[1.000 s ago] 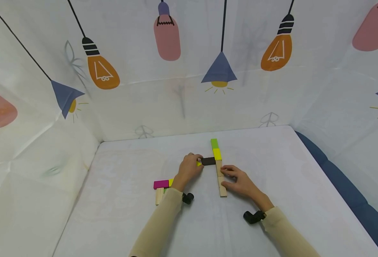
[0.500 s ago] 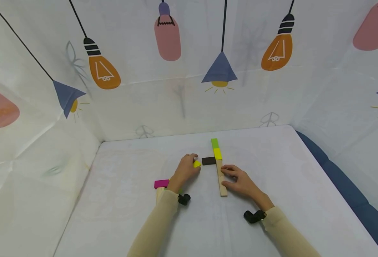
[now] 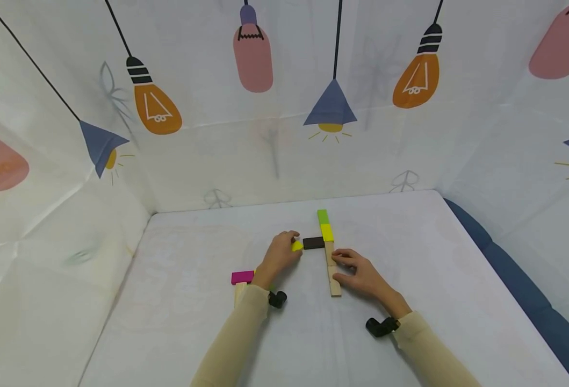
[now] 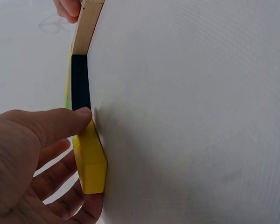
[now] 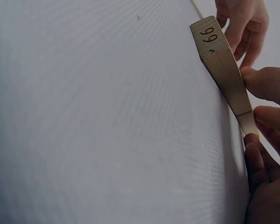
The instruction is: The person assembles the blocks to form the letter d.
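Note:
My left hand (image 3: 279,253) holds a yellow wooden block (image 4: 91,163); its thumb lies at the end by the dark block (image 3: 314,243), with fingers behind. In the left wrist view the yellow block runs roughly in line with the dark one. The dark block extends left from a column of end-to-end blocks: green (image 3: 323,216), yellow (image 3: 327,232), then two plain wood blocks (image 3: 332,269). My right hand (image 3: 361,273) rests its thumb and fingertips along the right side of the plain blocks, without wrapping round them. The nearest plain block (image 5: 219,60) has engraved marks on its end.
Behind the left wrist, a magenta block (image 3: 243,277) tops a second group with a pale wood block (image 3: 240,293); the sleeve hides part of it. White cloth covers the table (image 3: 182,322). A lamp-patterned curtain (image 3: 274,156) stands behind, and a blue seat (image 3: 506,269) at right.
My left hand has drawn back slightly to the left from the dark block's end, showing more of the yellow block. The right hand and the column have stayed put.

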Motion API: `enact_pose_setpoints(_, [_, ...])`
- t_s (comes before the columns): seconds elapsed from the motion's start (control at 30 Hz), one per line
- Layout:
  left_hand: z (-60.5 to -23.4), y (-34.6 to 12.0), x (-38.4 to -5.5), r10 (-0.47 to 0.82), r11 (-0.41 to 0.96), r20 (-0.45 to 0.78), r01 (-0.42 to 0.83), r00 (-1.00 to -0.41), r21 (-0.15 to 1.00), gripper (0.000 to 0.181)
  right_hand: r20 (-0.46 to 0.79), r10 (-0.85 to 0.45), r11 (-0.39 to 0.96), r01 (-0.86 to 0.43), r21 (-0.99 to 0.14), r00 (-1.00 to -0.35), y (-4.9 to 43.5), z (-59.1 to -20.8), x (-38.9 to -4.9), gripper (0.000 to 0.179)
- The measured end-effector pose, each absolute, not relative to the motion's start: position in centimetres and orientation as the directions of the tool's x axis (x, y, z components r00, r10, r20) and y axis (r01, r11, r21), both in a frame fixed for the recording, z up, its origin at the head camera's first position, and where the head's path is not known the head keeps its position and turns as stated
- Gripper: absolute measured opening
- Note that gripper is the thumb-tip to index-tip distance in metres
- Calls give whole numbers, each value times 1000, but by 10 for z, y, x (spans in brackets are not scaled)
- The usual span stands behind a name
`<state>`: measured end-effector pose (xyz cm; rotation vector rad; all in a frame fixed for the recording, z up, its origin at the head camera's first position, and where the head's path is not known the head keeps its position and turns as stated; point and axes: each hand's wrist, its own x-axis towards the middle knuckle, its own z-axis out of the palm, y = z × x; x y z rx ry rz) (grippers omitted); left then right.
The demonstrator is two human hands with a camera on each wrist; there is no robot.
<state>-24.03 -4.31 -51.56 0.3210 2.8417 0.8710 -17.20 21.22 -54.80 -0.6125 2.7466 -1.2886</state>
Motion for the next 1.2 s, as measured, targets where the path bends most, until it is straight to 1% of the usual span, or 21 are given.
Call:
enact_pose_setpoints(0.23, [-512,-59,-235,286,792,-58,201,-957,577,58,132,-372,571,-338,-748,-919,214,-547,-174,52])
enact_pose_setpoints(0.37, [-503,-86,-226,332,742,-57,224,-941,632,61,135,-379,562,-343,-753,-916,213,-546,-173,53])
enact_pose_setpoints(0.47, [-497,-111,-219,356,726,-54,240,-933,645,62,139,-386,558,-351,-752,-912,212,-546,-172,53])
enact_pose_setpoints(0.57, [-493,-136,-211,349,737,-66,230,-935,635,61,146,-385,565,-358,-744,-911,211,-547,-172,53])
enact_pose_setpoints(0.8, [-491,-180,-191,291,767,-126,153,-948,623,57,145,-382,572,-357,-738,-913,212,-547,-172,51])
enact_pose_setpoints(1.0, [-498,-200,-177,304,742,-99,170,-948,649,56,151,-381,576,-362,-733,-912,213,-549,-172,51])
enact_pose_setpoints(1.2, [-509,-213,-167,284,722,-74,163,-956,673,52,147,-381,572,-357,-739,-913,213,-548,-172,52])
